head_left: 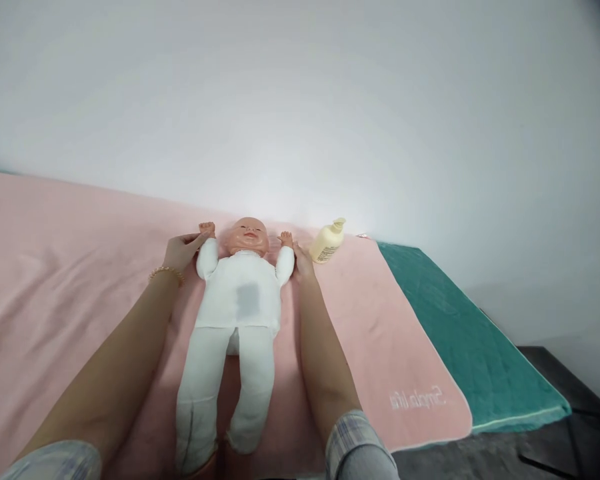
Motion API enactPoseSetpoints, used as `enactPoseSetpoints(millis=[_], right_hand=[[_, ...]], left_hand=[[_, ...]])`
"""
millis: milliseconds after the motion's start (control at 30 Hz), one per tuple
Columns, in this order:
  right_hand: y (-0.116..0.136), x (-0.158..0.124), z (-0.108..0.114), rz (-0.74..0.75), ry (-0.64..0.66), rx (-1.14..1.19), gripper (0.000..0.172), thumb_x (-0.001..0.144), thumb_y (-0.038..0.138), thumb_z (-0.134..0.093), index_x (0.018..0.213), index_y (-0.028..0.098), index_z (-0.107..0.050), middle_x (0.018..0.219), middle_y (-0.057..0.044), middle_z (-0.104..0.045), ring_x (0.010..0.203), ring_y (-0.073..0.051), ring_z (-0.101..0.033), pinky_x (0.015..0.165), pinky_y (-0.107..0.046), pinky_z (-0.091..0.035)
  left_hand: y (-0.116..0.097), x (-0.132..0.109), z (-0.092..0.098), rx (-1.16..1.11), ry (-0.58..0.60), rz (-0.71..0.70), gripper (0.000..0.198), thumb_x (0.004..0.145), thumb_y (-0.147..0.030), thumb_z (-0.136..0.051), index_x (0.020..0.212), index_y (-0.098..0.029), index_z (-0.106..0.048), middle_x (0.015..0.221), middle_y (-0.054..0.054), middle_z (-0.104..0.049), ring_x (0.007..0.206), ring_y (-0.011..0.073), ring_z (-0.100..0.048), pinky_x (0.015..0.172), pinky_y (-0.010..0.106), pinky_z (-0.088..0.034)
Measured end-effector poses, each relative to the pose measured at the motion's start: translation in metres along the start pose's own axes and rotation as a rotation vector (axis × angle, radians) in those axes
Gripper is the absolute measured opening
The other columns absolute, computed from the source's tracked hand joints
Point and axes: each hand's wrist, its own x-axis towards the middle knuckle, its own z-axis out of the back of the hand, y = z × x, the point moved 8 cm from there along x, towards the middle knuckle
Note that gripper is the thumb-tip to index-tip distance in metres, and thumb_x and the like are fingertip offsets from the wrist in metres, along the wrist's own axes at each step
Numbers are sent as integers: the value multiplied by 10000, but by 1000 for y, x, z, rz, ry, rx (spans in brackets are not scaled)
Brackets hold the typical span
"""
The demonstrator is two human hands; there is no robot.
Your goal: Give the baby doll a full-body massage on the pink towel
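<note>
A baby doll in a white cloth suit lies face up on a pink blanket, both arms raised beside its head. My left hand pinches the doll's arm near its wrist, on the left of the picture. On the other side, my right hand is closed around the doll's other forearm, its fingers partly hidden behind the sleeve. A grey patch marks the front of the doll's top. Just beyond my right hand, a pale yellow pump bottle leans to the right.
Under the blanket, a green padded mat sticks out on the right. A plain white wall rises directly behind the doll and bottle. Dark floor and a dark surface show past the mat's right edge.
</note>
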Motion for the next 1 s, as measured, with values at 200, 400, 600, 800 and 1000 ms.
enactPoseSetpoints(millis=[200, 400, 600, 800, 1000], right_hand=[[-35, -4, -20, -83, 71, -10, 235, 792, 461, -642, 952, 323, -746, 985, -12, -736, 1139, -325, -621, 884, -560, -556], [-20, 8, 0, 10, 40, -196, 237, 785, 423, -686, 949, 265, -753, 998, -14, -745, 1150, -306, -617, 949, -540, -522], [16, 17, 21, 100, -9, -223, 457, 759, 445, -711, 1086, 126, -691, 1171, -112, -703, 1182, -260, -604, 1076, -464, -435], [65, -19, 14, 282, -11, -248, 589, 696, 358, -787, 1221, 175, -595, 1245, -125, -662, 1120, -249, -651, 1042, -465, -470], [89, -99, 22, 327, -108, -467, 627, 745, 328, -744, 1324, 208, -533, 1287, -117, -635, 1188, -260, -610, 1040, -455, -466]], left_hand=[[1, 5, -5, 215, 108, 48, 455, 657, -578, -754, 628, -128, -688, 539, -3, -529, 591, 130, -397, 513, 260, -280], [4, 11, -8, 215, 100, 20, 449, 704, -551, -733, 715, -102, -738, 581, 34, -614, 590, 148, -449, 497, 268, -311], [-16, 1, -9, 39, -7, -120, 458, 740, -451, -734, 1020, -88, -737, 939, 91, -724, 800, 185, -606, 693, 305, -495], [-62, -37, 17, 8, -185, -407, 610, 641, -262, -811, 1216, -127, -654, 1001, 93, -720, 952, 231, -667, 905, 385, -525], [-70, -116, 55, 439, -368, -440, 564, 718, -337, -752, 1261, -270, -617, 1117, 40, -702, 1036, 309, -653, 945, 486, -490]])
